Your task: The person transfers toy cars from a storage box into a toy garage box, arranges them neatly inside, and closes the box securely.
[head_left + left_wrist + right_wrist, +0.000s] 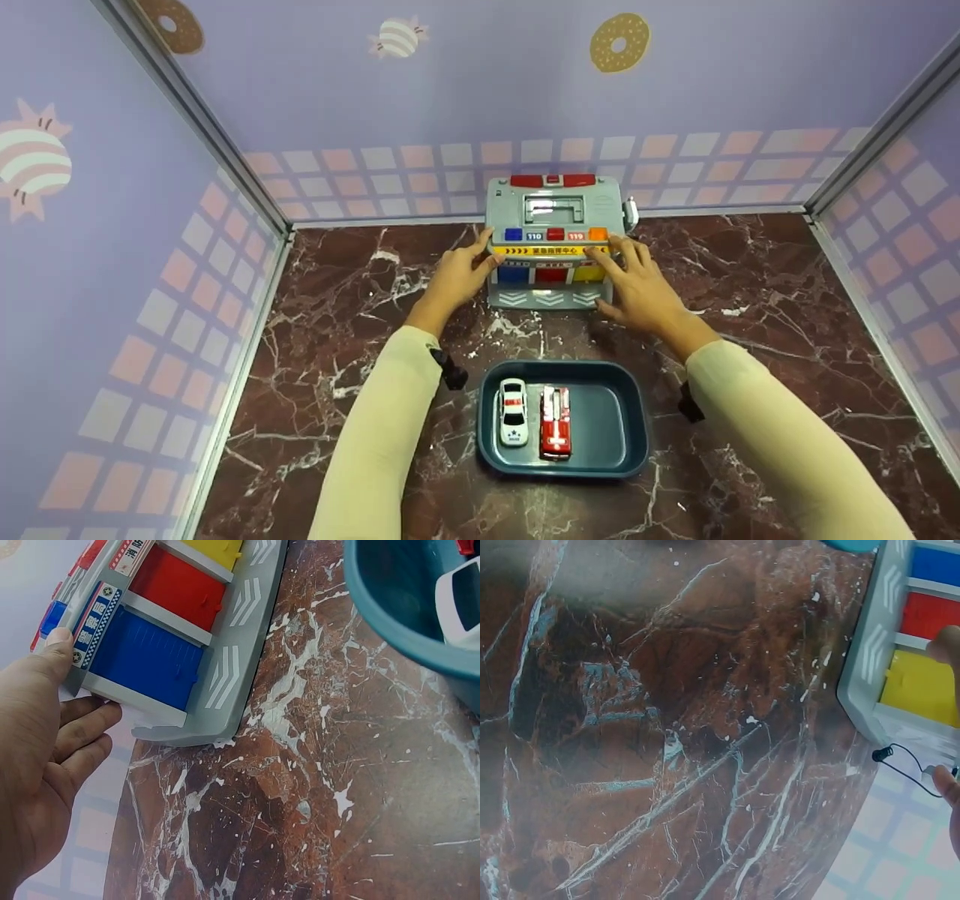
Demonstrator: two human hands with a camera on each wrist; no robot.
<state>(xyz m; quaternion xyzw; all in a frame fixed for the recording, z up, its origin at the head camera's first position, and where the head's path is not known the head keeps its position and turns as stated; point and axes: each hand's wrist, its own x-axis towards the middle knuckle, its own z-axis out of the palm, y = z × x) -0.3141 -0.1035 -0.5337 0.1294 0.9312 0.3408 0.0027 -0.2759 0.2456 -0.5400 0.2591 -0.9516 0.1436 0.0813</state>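
A grey toy garage [604,202] with a carry handle on its roof and blue, red and yellow doors stands against the back wall. My left hand [459,279] holds its left side, with the thumb on the front corner of the roof edge; in the left wrist view the other fingers of that hand [37,742] lie along the side wall. On the opposite side my right hand [641,289] grips the garage, a fingertip over the end of the yellow strip and the thumb lower down. A thin dark cord [907,779] hangs beside that thumb in the right wrist view.
In front of the garage sits a dark teal tray [637,420] on the marbled table [337,300]. A white toy police car [514,431] and a red toy fire truck [556,442] lie in its left half. Patterned panels [450,97] enclose the table at the back and sides.
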